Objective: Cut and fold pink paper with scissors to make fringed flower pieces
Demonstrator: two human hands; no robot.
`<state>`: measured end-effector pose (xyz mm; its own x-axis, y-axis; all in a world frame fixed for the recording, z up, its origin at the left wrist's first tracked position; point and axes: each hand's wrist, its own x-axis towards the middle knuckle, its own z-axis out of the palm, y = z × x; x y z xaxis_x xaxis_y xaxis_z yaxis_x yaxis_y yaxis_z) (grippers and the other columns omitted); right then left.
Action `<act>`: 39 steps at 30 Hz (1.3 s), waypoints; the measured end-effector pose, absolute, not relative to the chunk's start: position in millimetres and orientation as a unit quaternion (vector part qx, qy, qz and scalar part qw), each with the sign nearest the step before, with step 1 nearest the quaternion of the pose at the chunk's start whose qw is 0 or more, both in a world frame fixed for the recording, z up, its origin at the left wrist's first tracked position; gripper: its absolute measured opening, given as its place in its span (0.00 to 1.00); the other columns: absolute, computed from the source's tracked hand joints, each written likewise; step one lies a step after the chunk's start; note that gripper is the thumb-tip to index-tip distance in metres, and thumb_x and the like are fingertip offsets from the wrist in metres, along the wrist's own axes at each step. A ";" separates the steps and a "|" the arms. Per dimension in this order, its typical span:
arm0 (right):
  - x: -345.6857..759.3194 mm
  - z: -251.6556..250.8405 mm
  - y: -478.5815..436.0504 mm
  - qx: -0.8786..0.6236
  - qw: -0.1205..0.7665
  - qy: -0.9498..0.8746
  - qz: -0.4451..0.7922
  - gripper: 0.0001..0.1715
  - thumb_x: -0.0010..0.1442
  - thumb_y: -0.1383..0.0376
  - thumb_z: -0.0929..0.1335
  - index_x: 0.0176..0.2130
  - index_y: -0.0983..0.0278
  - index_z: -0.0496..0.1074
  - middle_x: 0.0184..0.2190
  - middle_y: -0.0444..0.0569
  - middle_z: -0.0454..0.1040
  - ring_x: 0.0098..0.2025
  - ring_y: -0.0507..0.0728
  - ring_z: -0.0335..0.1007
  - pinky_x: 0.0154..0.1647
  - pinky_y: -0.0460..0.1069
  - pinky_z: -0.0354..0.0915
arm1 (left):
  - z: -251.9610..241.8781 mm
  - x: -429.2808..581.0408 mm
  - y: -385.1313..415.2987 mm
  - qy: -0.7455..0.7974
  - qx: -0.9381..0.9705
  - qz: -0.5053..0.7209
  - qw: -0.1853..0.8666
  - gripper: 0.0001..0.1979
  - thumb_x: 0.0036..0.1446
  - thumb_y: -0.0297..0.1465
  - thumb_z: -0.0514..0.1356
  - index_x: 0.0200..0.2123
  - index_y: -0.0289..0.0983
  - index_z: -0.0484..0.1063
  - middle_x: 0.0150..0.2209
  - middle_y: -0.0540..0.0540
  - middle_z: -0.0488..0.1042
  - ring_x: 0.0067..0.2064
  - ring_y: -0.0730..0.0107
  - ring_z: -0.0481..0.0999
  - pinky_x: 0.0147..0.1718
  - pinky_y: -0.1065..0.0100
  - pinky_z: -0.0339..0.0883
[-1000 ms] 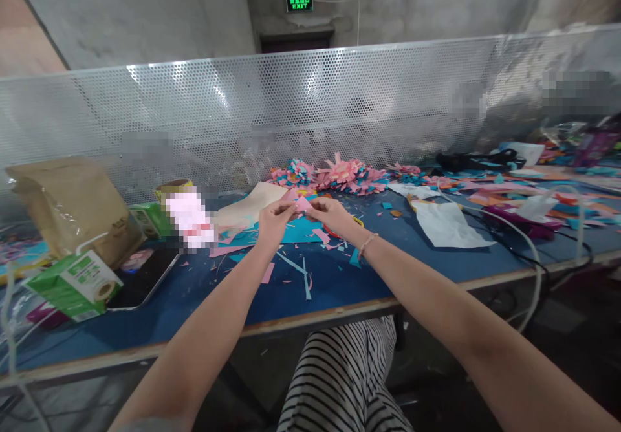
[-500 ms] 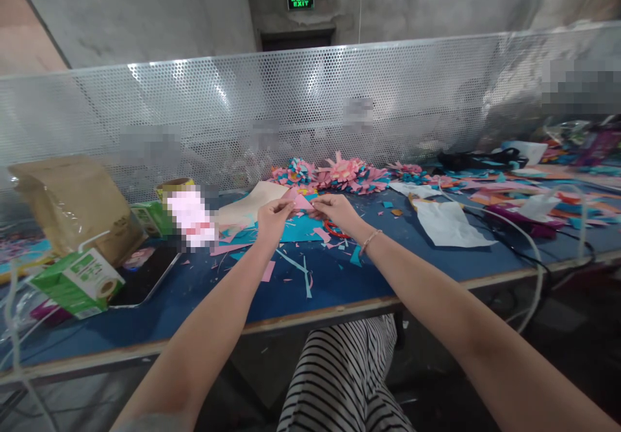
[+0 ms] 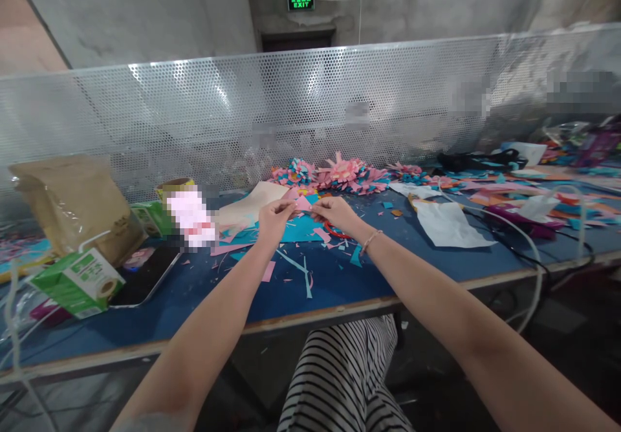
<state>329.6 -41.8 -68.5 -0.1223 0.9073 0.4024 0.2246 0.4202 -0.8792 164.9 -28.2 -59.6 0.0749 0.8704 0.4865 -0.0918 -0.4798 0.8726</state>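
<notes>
A small piece of pink paper (image 3: 303, 204) is held up between my two hands above the table. My left hand (image 3: 275, 218) pinches its left side between thumb and fingertips. On the other side, my right hand (image 3: 337, 214) pinches its right edge the same way. Beneath them lies a sheet of blue paper (image 3: 301, 230) with pink and blue scraps strewn around it. Just behind the hands sits a heap of pink and blue cut-paper flowers (image 3: 342, 174). My fingers partly cover the paper's edges.
Left on the blue table (image 3: 272, 302) stand a brown paper bag (image 3: 80, 205), a green-and-white drink carton (image 3: 80, 283) and a lit phone (image 3: 190, 217). To the right are a white sheet (image 3: 449, 224) and a white cable (image 3: 514, 225). A perforated metal screen (image 3: 194, 108) runs behind.
The pink paper between my fingertips has changed shape slightly, from a pointed outline to a squarer one. Both hands stay in nearly the same place, still pinching.
</notes>
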 end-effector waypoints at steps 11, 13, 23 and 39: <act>327.6 -68.3 -45.0 -0.389 0.496 -0.712 0.310 0.17 0.47 0.54 0.68 0.27 0.66 0.66 0.25 0.46 0.71 0.28 0.51 0.69 0.27 0.45 0.65 | -59.9 166.6 -31.4 0.318 0.678 0.535 0.392 0.13 0.39 0.37 0.64 0.28 0.34 0.74 0.23 0.46 0.75 0.26 0.68 0.74 0.30 0.66 0.69; 326.8 -68.5 -44.9 -0.388 0.496 -0.712 0.310 0.18 0.46 0.53 0.68 0.24 0.66 0.64 0.21 0.44 0.68 0.26 0.51 0.68 0.27 0.45 0.65 | -59.7 167.1 -32.5 0.320 0.688 0.529 0.381 0.12 0.39 0.36 0.64 0.28 0.34 0.74 0.23 0.47 0.75 0.25 0.70 0.73 0.29 0.68 0.69; 328.5 -70.1 -43.5 -0.403 0.489 -0.715 0.294 0.20 0.45 0.53 0.68 0.20 0.65 0.60 0.16 0.41 0.65 0.21 0.49 0.64 0.23 0.44 0.61 | -57.0 168.4 -35.8 0.336 0.692 0.519 0.372 0.08 0.39 0.32 0.63 0.25 0.35 0.74 0.20 0.48 0.73 0.24 0.71 0.72 0.29 0.67 0.67; 325.4 -68.4 -44.3 -0.411 0.518 -0.676 0.325 0.17 0.42 0.56 0.69 0.21 0.66 0.62 0.15 0.41 0.65 0.20 0.48 0.63 0.21 0.44 0.60 | -61.1 167.2 -30.9 0.317 0.663 0.532 0.421 0.16 0.34 0.36 0.66 0.28 0.34 0.71 0.17 0.51 0.70 0.21 0.74 0.69 0.23 0.71 0.62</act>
<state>325.4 -44.3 -68.4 -0.1251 0.8924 0.4335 0.2191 0.4510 -0.8652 167.2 -30.9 -61.1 0.2338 0.8674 0.4393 -0.0276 -0.4457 0.8947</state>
